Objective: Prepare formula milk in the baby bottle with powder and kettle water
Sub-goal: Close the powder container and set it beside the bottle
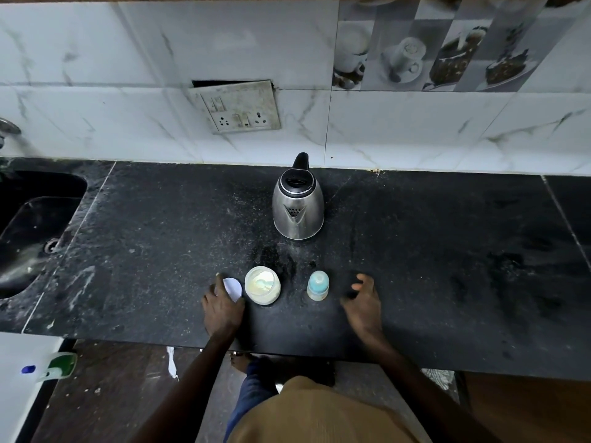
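A small baby bottle (318, 285) with a blue cap stands upright on the black counter (447, 251). Left of it stands an open jar of pale powder (263, 284) with a scoop lying inside. My left hand (222, 306) holds the jar's white lid (233, 289) just left of the jar, low over the counter. My right hand (363, 302) hovers right of the bottle with fingers spread, holding nothing and not touching the bottle. A steel kettle (298, 203) with a black lid and handle stands farther back, its spout facing me.
A dark sink (28, 231) is set into the counter at the left. A wall socket plate (238, 107) hangs loose on the tiled wall behind the kettle. A white surface with a green-and-white object (59, 366) lies at the lower left.
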